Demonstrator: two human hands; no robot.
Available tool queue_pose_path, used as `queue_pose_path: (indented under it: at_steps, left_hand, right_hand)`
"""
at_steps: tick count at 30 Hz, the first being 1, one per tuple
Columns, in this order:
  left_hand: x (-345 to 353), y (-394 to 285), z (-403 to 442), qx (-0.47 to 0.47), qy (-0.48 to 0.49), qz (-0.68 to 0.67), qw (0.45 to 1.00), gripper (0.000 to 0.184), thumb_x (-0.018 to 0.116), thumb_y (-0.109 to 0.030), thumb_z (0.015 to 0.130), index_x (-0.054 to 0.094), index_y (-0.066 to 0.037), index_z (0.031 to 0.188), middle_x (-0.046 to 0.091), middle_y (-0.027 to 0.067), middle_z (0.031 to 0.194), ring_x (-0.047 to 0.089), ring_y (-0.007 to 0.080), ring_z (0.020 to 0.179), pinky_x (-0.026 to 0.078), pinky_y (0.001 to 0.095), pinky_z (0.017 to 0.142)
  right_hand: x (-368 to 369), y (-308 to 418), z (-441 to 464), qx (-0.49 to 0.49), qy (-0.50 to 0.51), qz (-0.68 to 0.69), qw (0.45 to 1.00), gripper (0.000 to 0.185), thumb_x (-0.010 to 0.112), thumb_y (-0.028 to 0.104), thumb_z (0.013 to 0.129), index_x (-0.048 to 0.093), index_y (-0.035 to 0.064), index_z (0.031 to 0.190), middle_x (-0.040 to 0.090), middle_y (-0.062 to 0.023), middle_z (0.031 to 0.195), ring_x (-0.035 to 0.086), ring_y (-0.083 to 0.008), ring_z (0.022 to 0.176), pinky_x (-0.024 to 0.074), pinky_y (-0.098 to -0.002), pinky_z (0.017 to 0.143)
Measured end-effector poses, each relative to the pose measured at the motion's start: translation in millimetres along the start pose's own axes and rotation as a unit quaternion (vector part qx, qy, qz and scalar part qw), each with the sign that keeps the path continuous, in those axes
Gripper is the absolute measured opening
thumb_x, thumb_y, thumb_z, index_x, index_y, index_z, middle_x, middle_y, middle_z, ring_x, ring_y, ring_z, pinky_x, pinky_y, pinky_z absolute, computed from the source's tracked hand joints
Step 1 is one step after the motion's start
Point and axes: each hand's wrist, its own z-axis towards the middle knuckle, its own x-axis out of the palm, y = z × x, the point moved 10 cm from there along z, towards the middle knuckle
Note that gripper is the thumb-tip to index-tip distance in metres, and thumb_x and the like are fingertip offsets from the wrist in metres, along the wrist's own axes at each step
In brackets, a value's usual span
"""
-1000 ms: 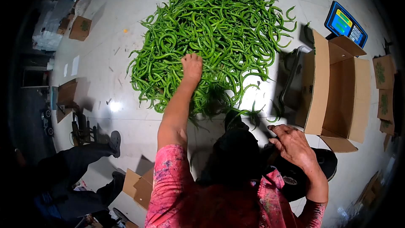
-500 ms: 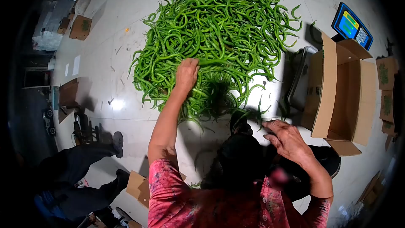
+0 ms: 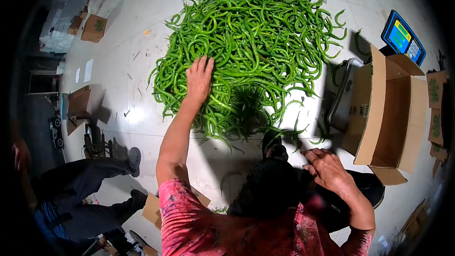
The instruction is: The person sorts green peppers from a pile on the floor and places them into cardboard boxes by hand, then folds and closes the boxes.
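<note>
A large heap of long, curled green chili peppers (image 3: 256, 33) lies spread on the floor in front of me. My left hand (image 3: 199, 79) rests on the near left part of the heap, fingers stretched out and slightly apart over the peppers. No pepper shows gripped in it. My right hand (image 3: 327, 169) is held above my dark-clothed leg, to the right of the heap's near edge. Its fingers are loosely bent, with a gap between thumb and forefinger and nothing visible between them. A few loose peppers (image 3: 320, 132) lie on the floor just beyond it.
An open cardboard box (image 3: 395, 118) stands tilted at the right, beside a scale with a blue display panel (image 3: 403, 37). More cartons (image 3: 435, 109) line the far right. At lower left are another person's dark-trousered legs (image 3: 90, 175). A small carton (image 3: 94, 28) sits at upper left.
My left hand has shifted slightly left and farther up the heap, its fingers straightening from a bent grasp. My right hand has moved slightly down. The view has shifted a little.
</note>
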Motion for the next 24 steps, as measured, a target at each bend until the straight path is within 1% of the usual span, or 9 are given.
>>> queue_pose_path:
  at_steps: [4,9,12,16,17,18,20,22,24]
  left_hand:
    - [48,-20,18,0.088,0.093,0.139,0.982,0.068,0.055,-0.001,0.079,0.036,-0.014,0.142,0.055,0.0114,0.128,0.044,0.0365,0.122,0.033,0.0497,0.098]
    - [55,-25,31,0.096,0.035,0.047,0.994,0.070,0.057,0.000,0.077,0.033,-0.005,0.142,0.059,0.0133,0.117,0.046,0.0368,0.119,0.032,0.0477,0.099]
    - [59,-48,14,0.138,0.126,0.007,0.982,0.065,0.056,0.004,0.077,0.037,-0.004,0.138,0.061,0.0146,0.111,0.048,0.0348,0.116,0.033,0.0458,0.099]
    - [58,-48,0,0.107,0.171,-0.007,0.979,0.080,0.066,0.001,0.069,0.033,-0.006,0.142,0.054,0.0159,0.124,0.041,0.0368,0.125,0.034,0.0461,0.099]
    - [74,-45,-6,0.118,0.226,0.041,0.966,0.102,0.080,-0.014,0.061,0.025,-0.008,0.147,0.046,0.0152,0.133,0.035,0.0366,0.130,0.035,0.0462,0.101]
    - [69,-47,-4,0.129,0.246,0.047,0.959,0.095,0.076,-0.012,0.064,0.028,-0.008,0.146,0.047,0.0152,0.131,0.037,0.0359,0.128,0.035,0.0462,0.100]
    - [69,-37,8,0.151,0.158,0.102,0.970,0.085,0.071,-0.009,0.068,0.031,-0.007,0.143,0.048,0.0138,0.130,0.039,0.0355,0.126,0.035,0.0461,0.098]
    - [59,-27,20,0.104,0.060,0.079,0.990,0.077,0.064,-0.004,0.071,0.034,-0.007,0.141,0.054,0.0133,0.121,0.042,0.0367,0.123,0.035,0.0465,0.097]
    - [84,-30,18,0.100,0.148,0.081,0.981,0.078,0.064,-0.003,0.070,0.034,-0.007,0.141,0.057,0.0125,0.118,0.043,0.0375,0.122,0.035,0.0462,0.097]
  right_hand:
    - [4,11,2,-0.029,0.018,-0.008,0.999,0.037,0.066,0.006,0.077,0.053,0.0001,0.111,0.062,-0.0205,0.092,0.062,-0.0386,0.088,0.0498,-0.0472,0.073]
    - [5,17,0,-0.034,0.006,-0.011,0.999,0.038,0.068,0.005,0.075,0.053,0.0013,0.110,0.062,-0.0180,0.093,0.063,-0.0366,0.084,0.0508,-0.0456,0.071]
    - [4,15,-3,-0.026,0.023,0.003,0.999,0.039,0.069,0.004,0.074,0.053,0.0015,0.110,0.061,-0.0178,0.094,0.063,-0.0354,0.088,0.0513,-0.0451,0.072]
    - [8,9,-4,-0.025,0.028,-0.013,0.999,0.042,0.070,0.004,0.072,0.054,0.0025,0.110,0.062,-0.0166,0.097,0.062,-0.0337,0.092,0.0519,-0.0440,0.076]
    - [11,7,-4,-0.024,0.041,-0.014,0.999,0.042,0.070,0.004,0.071,0.054,0.0028,0.110,0.062,-0.0163,0.098,0.062,-0.0336,0.093,0.0520,-0.0438,0.076]
    - [15,5,-5,-0.023,0.056,-0.014,0.998,0.042,0.071,0.004,0.071,0.054,0.0031,0.110,0.062,-0.0160,0.099,0.062,-0.0335,0.094,0.0520,-0.0436,0.077]
    - [18,2,-6,-0.023,0.033,-0.022,0.999,0.043,0.071,0.005,0.070,0.055,0.0031,0.110,0.061,-0.0159,0.100,0.062,-0.0338,0.094,0.0518,-0.0434,0.077]
    - [13,-3,-7,-0.020,0.005,-0.039,0.999,0.044,0.071,0.005,0.069,0.055,0.0029,0.110,0.061,-0.0162,0.101,0.061,-0.0343,0.095,0.0515,-0.0432,0.078]
    - [11,1,-6,-0.030,-0.005,-0.058,0.998,0.044,0.072,0.005,0.069,0.055,0.0026,0.110,0.061,-0.0168,0.102,0.061,-0.0349,0.096,0.0513,-0.0432,0.080]
